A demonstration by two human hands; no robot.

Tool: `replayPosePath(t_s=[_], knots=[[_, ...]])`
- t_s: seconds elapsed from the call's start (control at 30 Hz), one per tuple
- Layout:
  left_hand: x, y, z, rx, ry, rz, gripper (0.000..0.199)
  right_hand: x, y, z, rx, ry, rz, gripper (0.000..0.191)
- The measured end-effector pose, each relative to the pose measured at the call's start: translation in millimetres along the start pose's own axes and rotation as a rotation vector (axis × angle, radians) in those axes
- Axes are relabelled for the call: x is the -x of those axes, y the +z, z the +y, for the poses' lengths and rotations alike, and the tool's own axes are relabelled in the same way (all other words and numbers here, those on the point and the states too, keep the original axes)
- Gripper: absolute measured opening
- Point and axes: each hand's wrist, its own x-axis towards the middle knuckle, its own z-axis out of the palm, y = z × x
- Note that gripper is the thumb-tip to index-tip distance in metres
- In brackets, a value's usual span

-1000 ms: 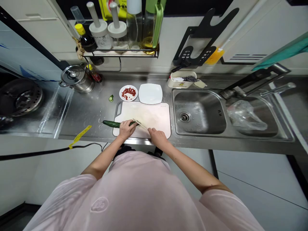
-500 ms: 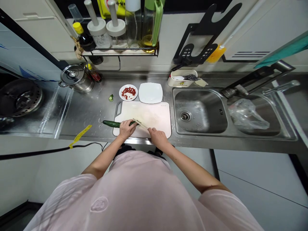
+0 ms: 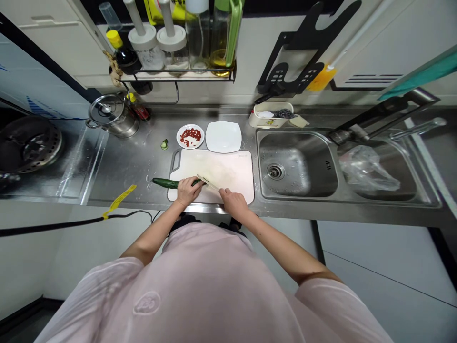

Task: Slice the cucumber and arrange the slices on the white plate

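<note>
Holding the cucumber [image 3: 164, 183] down with the left hand [image 3: 189, 191], knife [image 3: 210, 183] gripped in the right hand [image 3: 233, 202]; blade sits near the left hand's fingers, so a slip could nick them. Cucumber overhangs the cutting board's [image 3: 232, 166] left edge, may roll if pressure eases; a sliding board could bump the square plate [image 3: 223, 137] beyond.

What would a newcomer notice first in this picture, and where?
Probably the dark green cucumber under the left hand, jutting left past the cutting board, while the right hand holds a knife near its other end. Next, perhaps, the red pieces on the round plate behind the board.
</note>
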Motion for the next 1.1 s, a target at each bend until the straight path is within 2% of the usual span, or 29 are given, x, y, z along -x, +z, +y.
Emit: replayPosePath(t_s=[0.67,0.87,1.1], knots=[[0,-2.5,2,0.029,0.01,-0.006,0.034,-12,0,-5,-0.052,-0.04,0.018,0.021],[1,0.3,0,0.003,0.05,0.066,0.032,-21,-1,-9,-0.036,-0.048,0.031,0.022],[1,1.1,0,-0.036,0.102,0.122,0.032,-19,5,-5,-0.04,-0.067,0.069,0.021]])
